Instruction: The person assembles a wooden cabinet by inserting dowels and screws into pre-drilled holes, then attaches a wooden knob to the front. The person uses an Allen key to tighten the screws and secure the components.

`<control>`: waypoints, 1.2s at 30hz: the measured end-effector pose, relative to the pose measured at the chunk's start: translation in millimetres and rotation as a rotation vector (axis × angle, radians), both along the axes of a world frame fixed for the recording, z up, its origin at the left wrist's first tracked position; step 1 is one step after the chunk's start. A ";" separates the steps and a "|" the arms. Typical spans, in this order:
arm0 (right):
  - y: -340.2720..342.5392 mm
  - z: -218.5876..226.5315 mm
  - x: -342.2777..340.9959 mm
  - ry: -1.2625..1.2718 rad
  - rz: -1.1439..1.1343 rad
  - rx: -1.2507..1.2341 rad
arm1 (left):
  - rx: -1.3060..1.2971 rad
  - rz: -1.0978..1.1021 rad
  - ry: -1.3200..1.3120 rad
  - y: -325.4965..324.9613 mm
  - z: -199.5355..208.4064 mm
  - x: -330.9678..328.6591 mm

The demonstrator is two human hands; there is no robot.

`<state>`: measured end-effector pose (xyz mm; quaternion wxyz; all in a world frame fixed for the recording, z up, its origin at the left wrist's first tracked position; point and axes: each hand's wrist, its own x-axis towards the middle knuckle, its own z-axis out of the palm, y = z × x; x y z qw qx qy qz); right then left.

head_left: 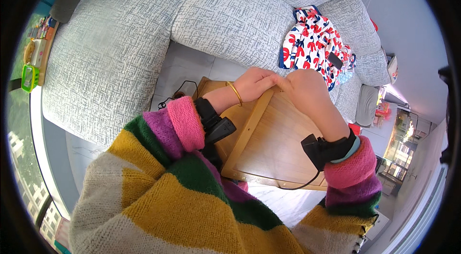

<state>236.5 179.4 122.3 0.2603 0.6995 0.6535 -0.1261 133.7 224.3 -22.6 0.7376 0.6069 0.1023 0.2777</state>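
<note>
A light-brown wooden piece of furniture (278, 143), with flat panels and a raised strip along one edge (247, 134), stands in front of me. My left hand (257, 84) is closed at the far end of that strip, its fingertips mostly hidden. Against it, my right hand (306, 89) is bent over the far corner with its fingers curled down out of sight. The two hands touch each other there. Whatever lies between the fingers is hidden. A gold bangle (234, 93) circles my left wrist, and black straps with small devices are on both forearms.
A grey patterned sofa (230, 18) curves around the far and left sides. On it lies a white garment with red and navy print (312, 37), with a dark phone (335, 61) on top. Black cable (189, 82) lies on the tiled floor. A windowsill with small items (41, 52) runs at left.
</note>
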 end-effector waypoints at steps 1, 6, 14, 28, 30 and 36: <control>0.7 -2.7 5.3 0.064 -0.094 -0.020 | 0.000 0.015 0.028 -1.0 0.3 -0.6; -19.8 -15.2 20.3 0.841 -1.267 0.077 | 0.016 -0.048 0.115 -0.8 -0.2 -1.5; -31.9 -15.4 19.7 0.490 -0.259 0.741 | -0.078 -0.089 0.106 0.6 -3.1 -2.8; -42.1 5.0 13.1 0.103 0.114 0.405 | -0.354 -0.274 0.051 -6.0 1.6 -14.3; -50.7 -0.7 -4.1 0.152 -0.187 0.397 | -0.338 -0.244 0.039 -7.2 2.5 -12.2; -59.1 -22.0 -35.0 0.963 -1.146 0.597 | -0.008 -0.094 0.001 -0.9 11.9 -16.4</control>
